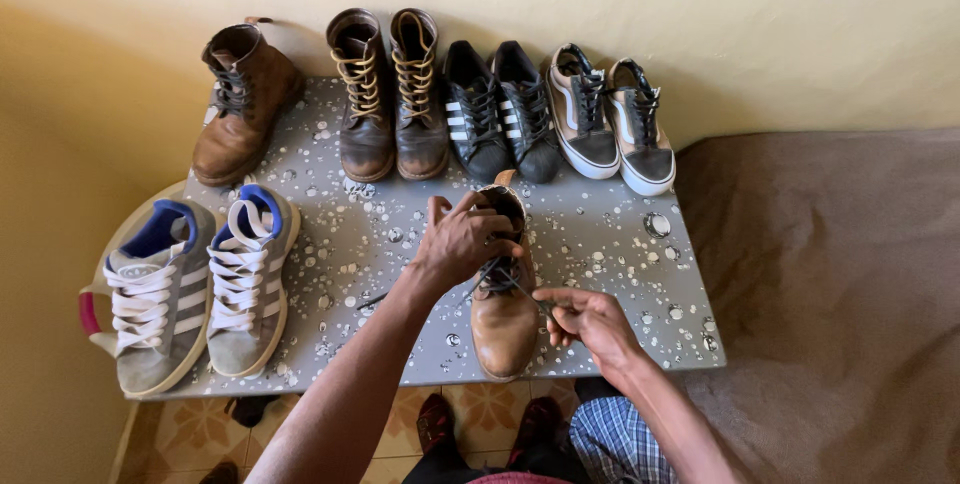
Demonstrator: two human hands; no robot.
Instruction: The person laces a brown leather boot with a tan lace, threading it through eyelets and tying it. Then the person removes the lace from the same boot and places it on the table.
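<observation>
A tan leather boot point(503, 329) stands upright near the front edge of a grey table point(600, 244), toe toward me. My left hand point(462, 241) grips the top of the boot's ankle opening. My right hand point(588, 320) is just right of the boot and pinches a dark lace point(522, 289) that runs from the boot's eyelets. Another lace end point(372, 299) trails left across the table.
Along the wall stand a matching tan boot point(240, 104), a pair of dark brown lace-up boots point(388, 94), black sneakers with white stripes point(500, 109) and grey-and-white sneakers point(612, 116). Grey sneakers with blue lining point(200, 284) sit at the front left. A brown carpet point(830, 274) lies to the right.
</observation>
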